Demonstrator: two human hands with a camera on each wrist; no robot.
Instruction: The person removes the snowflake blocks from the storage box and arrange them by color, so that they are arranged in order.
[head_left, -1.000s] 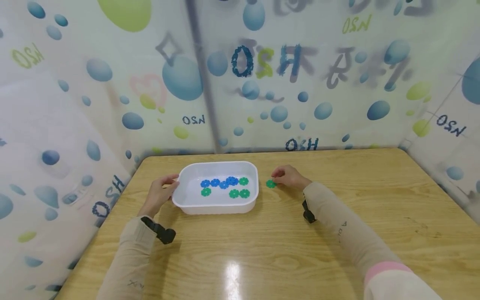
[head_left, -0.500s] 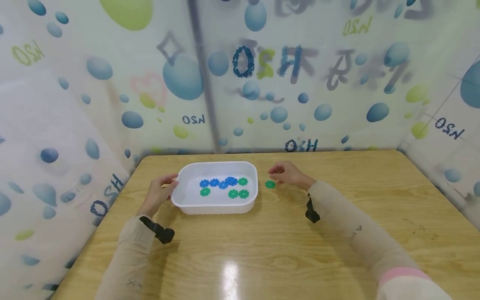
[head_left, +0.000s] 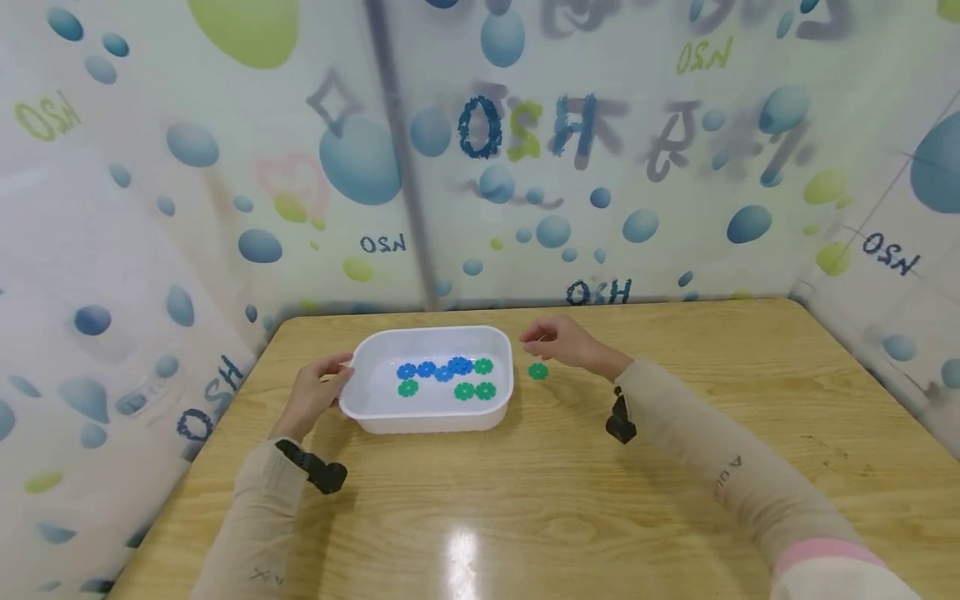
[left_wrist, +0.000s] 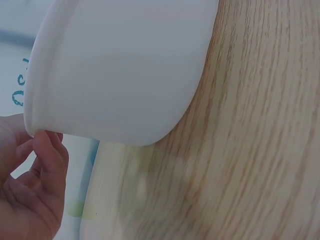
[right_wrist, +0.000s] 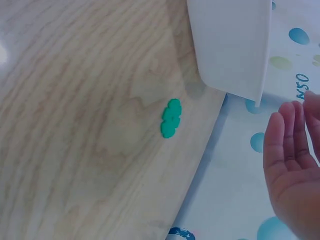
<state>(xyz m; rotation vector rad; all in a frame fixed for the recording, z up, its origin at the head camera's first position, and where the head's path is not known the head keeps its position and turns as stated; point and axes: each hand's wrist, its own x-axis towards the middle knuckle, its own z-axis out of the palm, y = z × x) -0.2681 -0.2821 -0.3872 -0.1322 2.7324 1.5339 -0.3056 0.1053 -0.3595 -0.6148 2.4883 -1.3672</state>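
My left hand grips the left end of a white plastic tub. In the left wrist view, its thumb and fingers pinch the tub's rim at a corner. Several blue flower-shaped plastic discs and several green ones lie on the tub's floor. One more green disc lies flat on the table, just right of the tub. Above and behind that disc is my right hand, fingers loosely bent and holding nothing. The right wrist view shows the green disc apart from the fingers.
The wooden table reaches back to a wall covering printed with blue and green drops. Dark camera straps sit on both wrists, including the left wrist camera. Light glares off the table's front.
A second ago my right fingers were at the green disc on the table. They have come off it and moved up and left toward the tub. The left hand keeps its grip.
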